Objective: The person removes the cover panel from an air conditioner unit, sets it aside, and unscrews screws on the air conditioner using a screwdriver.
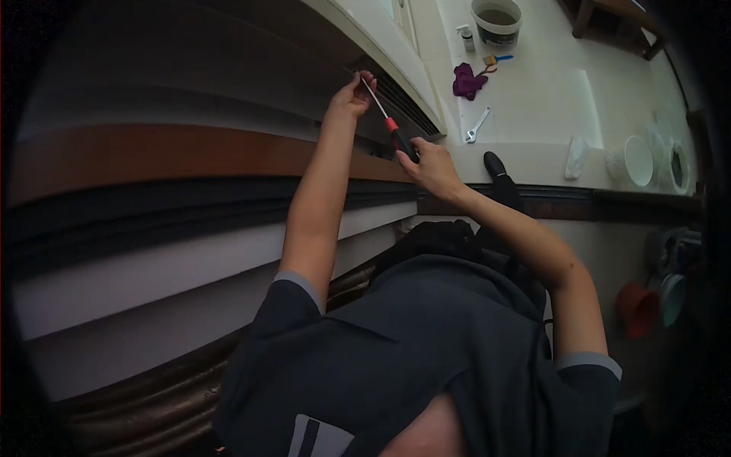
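Note:
In my right hand [432, 169] is a screwdriver [400, 141] with a red and black handle, the fingers wrapped round its grip. Its thin metal shaft slants up and to the left. My left hand [355, 95] is raised at the shaft's far end, fingers curled together around the tip. What they pinch there is too small to make out. Both hands are beside a dark slotted strip [407, 107] along the edge of a white panel or frame [381, 38]. The screwdriver's very tip is hidden by my left fingers.
On the pale floor are an adjustable wrench [478, 126], a purple cloth [468, 81], a paintbrush [499, 59], a small bottle [467, 39] and a bucket [496, 29]. White containers [638, 161] stand at right. A wooden rail [152, 156] runs along the left.

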`<act>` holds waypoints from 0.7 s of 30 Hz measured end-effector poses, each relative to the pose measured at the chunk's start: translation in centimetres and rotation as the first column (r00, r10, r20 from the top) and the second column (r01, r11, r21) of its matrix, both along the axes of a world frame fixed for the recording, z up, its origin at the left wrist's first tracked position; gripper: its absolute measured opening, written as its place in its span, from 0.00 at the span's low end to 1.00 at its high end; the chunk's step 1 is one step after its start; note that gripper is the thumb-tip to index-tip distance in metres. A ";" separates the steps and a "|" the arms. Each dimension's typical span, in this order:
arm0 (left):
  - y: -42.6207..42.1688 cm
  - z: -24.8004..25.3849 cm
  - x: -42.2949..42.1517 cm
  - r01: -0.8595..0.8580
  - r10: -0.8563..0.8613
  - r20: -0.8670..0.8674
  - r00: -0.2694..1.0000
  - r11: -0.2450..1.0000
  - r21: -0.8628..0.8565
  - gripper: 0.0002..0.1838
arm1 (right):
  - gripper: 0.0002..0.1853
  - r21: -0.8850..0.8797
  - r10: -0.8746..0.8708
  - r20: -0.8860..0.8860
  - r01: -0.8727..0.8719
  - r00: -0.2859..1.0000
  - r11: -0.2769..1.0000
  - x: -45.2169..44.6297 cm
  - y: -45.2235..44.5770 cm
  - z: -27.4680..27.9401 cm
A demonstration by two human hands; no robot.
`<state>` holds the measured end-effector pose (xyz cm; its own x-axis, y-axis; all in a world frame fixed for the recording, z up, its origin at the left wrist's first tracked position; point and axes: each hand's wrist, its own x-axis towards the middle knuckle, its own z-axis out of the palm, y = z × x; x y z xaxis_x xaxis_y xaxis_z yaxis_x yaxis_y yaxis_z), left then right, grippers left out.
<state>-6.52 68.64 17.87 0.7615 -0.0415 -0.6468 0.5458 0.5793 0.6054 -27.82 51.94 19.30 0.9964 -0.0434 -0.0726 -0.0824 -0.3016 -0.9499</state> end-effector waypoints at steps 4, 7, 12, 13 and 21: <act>1.3 1.5 1.5 0.046 -0.047 0.029 0.998 0.997 0.058 0.08 | 0.18 0.078 -0.069 0.020 0.067 0.997 0.995 0.4 1.9 0.4; -1.2 0.5 3.6 0.062 -0.059 -0.024 0.998 0.992 0.114 0.09 | 0.17 0.181 -0.093 -0.056 0.102 0.994 0.978 1.4 0.7 -1.7; 0.6 2.1 4.1 0.054 -0.064 0.052 0.997 0.983 0.177 0.08 | 0.17 0.199 -0.180 0.019 0.173 0.983 0.965 1.2 4.2 -2.5; 1.2 2.5 4.0 0.063 -0.073 0.043 0.996 0.978 0.199 0.08 | 0.16 0.202 -0.182 0.037 0.171 0.983 0.964 1.1 4.7 -2.3; -2.3 5.9 1.2 0.042 -0.058 0.069 0.996 0.975 0.216 0.07 | 0.15 0.273 -0.166 0.021 0.155 0.986 0.950 -1.3 0.7 -1.0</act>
<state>-5.34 66.33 23.74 0.8085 0.0528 -0.5862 0.5193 0.4048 0.7527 -29.08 52.59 18.27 0.9803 -0.1878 -0.0607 -0.0657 -0.0205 -0.9976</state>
